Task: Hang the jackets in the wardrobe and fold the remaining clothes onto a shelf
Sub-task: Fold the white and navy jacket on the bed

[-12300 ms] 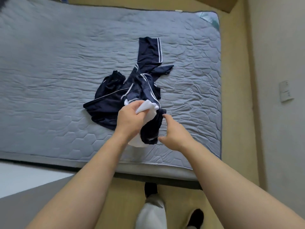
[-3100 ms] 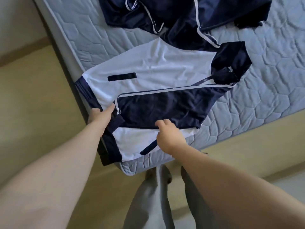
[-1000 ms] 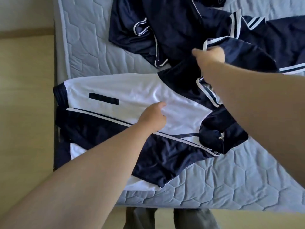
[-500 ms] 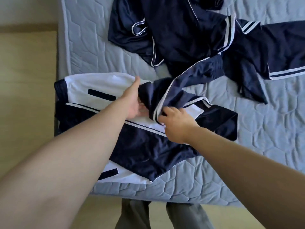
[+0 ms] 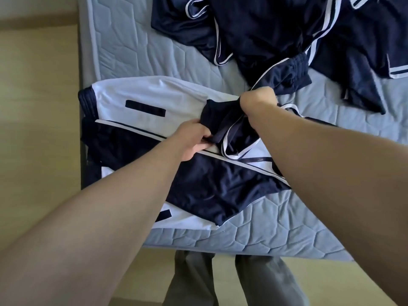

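The pale wooden floor (image 5: 37, 133) runs down the left side; the quilted grey-blue mattress (image 5: 132, 49) begins just beside it, its corner nearest the person; the white-and-navy jacket (image 5: 154, 93) lies spread flat on that corner, its dark hem at the mattress's left edge, white panels above and below a broad navy panel. The left grip (image 5: 194, 140) rests over the jacket's middle, fingers and thumb curled in, pinching the lower end of a bunched length of navy cloth (image 5: 220, 120) edged with white piping; that cloth lies on top of the jacket and rises slantwise to the right; I cannot tell whether it is the jacket's own sleeve or part of another garment. The right grip (image 5: 258, 99) is a tight fist clenched round the cloth's upper part, above the jacket's right end; beyond the fist the cloth runs on up and to the right. There it meets the heap of navy clothes (image 5: 265, 29) with white stripes, crumpled across the mattress's upper right, well apart from the left grip.
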`<act>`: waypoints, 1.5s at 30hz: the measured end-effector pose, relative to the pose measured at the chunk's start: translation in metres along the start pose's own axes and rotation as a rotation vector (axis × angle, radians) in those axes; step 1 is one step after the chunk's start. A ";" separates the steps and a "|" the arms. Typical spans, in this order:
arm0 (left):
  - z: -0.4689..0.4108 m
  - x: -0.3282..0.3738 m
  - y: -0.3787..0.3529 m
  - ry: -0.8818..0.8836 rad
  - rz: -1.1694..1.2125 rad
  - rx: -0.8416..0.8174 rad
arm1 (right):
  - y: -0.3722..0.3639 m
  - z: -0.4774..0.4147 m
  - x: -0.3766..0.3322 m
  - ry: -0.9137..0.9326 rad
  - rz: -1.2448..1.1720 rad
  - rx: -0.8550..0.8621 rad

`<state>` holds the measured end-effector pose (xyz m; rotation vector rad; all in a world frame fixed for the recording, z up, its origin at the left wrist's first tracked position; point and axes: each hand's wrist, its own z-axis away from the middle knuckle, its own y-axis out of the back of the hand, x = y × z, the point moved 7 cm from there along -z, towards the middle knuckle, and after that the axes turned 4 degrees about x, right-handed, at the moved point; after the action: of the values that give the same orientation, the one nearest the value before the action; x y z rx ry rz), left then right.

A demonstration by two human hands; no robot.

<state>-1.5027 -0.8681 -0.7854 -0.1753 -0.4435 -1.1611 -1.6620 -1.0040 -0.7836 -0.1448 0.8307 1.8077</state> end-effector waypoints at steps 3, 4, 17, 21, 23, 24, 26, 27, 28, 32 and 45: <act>0.008 -0.005 0.014 0.063 0.066 0.006 | 0.006 0.028 -0.011 0.237 -0.034 0.098; 0.009 -0.007 0.021 0.087 0.108 0.001 | 0.005 0.052 -0.013 0.389 -0.011 0.129; 0.055 -0.140 0.212 0.372 0.379 0.181 | -0.102 0.193 0.124 1.049 1.077 -0.574; 0.072 -0.153 0.210 0.403 0.443 0.113 | -0.094 0.169 0.119 0.866 0.981 -0.435; 0.075 -0.157 0.205 0.422 0.426 0.097 | -0.094 0.161 0.114 0.798 0.939 -0.378; 0.074 -0.158 0.209 0.414 0.342 0.132 | -0.096 0.157 0.109 0.787 0.936 -0.342; 0.067 -0.154 0.228 0.330 0.161 0.274 | -0.106 0.153 0.094 0.837 1.000 -0.275; 0.064 -0.150 0.234 0.301 0.142 0.285 | -0.113 0.150 0.084 0.875 1.054 -0.252; 0.061 -0.147 0.237 0.285 0.123 0.243 | -0.121 0.145 0.074 0.894 1.122 -0.237; 0.060 -0.147 0.233 0.302 -0.216 -0.123 | -0.142 0.123 0.033 0.903 1.388 -0.188; 0.042 -0.166 0.327 0.011 -0.445 0.508 | -0.159 0.123 0.023 0.891 0.901 -0.114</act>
<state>-1.2678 -0.5831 -0.7878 0.3891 -0.7779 -1.4400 -1.4982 -0.8863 -0.7766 -0.7942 1.5795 2.6758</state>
